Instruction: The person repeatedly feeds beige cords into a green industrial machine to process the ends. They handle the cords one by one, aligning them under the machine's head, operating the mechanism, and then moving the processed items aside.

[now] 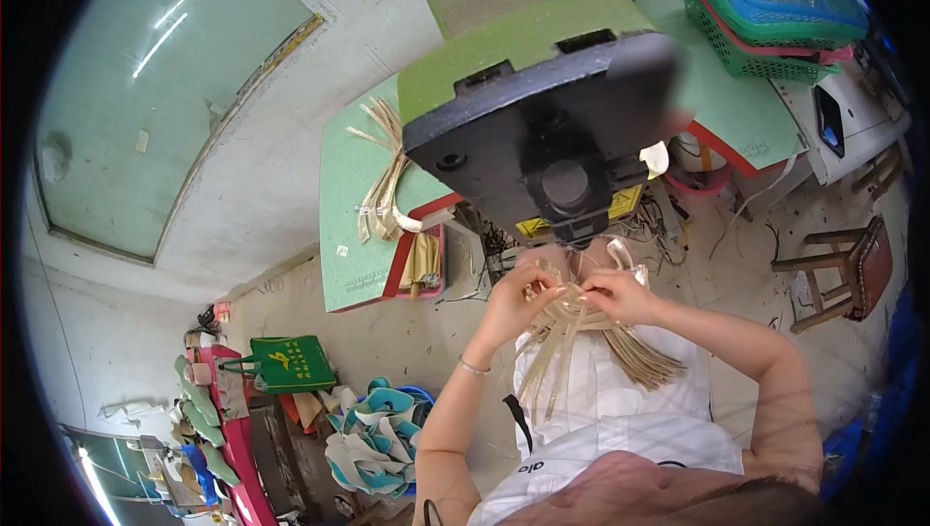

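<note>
My left hand [523,301] and my right hand [622,297] meet close together below the head of a green and black press machine [528,76]. The fingertips of both are pinched on a thin beige strap [570,293]. Around and under the hands a bundle of similar beige straps [644,361] lies across my lap, its ends fanning out to both sides. Some straps loop up near the fingers. Exactly how the fingers grip the strap is too small to make out.
More beige straps [386,201] lie on the green worktable [339,206] at left, above a pink bin [442,260]. At right are stacked plastic baskets [775,37], a phone [828,121] and a stool [857,269]. A green bag [291,364] and teal-white pieces [378,439] are at lower left.
</note>
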{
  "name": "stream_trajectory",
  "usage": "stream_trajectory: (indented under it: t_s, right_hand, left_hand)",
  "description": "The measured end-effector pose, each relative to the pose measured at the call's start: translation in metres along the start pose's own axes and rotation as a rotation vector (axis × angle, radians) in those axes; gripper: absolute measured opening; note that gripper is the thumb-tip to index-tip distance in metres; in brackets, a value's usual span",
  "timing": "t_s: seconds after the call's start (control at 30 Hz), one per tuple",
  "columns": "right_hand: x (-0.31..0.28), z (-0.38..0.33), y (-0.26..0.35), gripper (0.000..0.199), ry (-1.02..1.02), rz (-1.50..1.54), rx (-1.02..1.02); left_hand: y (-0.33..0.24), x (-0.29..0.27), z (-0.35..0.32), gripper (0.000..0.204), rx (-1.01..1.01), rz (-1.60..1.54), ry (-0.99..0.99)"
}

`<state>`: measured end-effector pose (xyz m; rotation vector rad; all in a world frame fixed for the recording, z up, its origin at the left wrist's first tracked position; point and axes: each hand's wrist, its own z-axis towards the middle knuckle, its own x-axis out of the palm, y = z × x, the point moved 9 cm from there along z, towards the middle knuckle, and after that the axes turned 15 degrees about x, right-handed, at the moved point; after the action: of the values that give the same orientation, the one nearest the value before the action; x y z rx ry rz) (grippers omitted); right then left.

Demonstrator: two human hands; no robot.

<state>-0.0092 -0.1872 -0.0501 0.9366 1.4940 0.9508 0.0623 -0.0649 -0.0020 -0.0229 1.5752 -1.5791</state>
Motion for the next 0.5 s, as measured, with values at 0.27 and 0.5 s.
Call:
stream_trajectory:
  t_s: [0.27,0.5]
  right_hand:
    - [-0.019,0.004,0.065,0.014,0.118,0.174,0.020]
    - [-0.099,0.002,0.158,0.016,0.457,-0.301,-0.116]
  left_hand:
    - [-0.039,-0.030,0.006,0.015,-0.010,-0.121,0.059]
    - [-0.093,-0.029,0.013,0.016,0.024,-0.374,-0.003]
